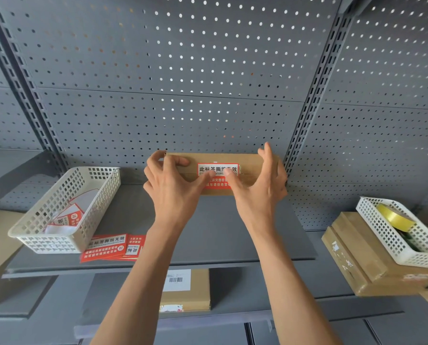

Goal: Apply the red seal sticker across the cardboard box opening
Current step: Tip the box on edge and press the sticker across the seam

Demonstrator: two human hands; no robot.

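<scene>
A flat cardboard box [250, 163] stands on its edge at the back of the grey shelf [220, 235], against the pegboard. The red and white seal sticker [217, 168] lies across the box's seam at its middle. My left hand [173, 190] grips the box's left end, fingers curled over the top edge, thumb pressing on the sticker's lower left. My right hand [260, 195] holds the right end, fingers raised around it, with its thumb on the sticker's lower right. Both thumbs cover part of the sticker.
A white basket [33, 235] with sticker sheets stands at the left of the shelf. A stack of red stickers [110, 247] lies beside it. At the right, another white basket [382, 235] with a yellow tape roll [394, 216] sits on cardboard boxes [352, 260]. A labelled box [195, 295] lies below.
</scene>
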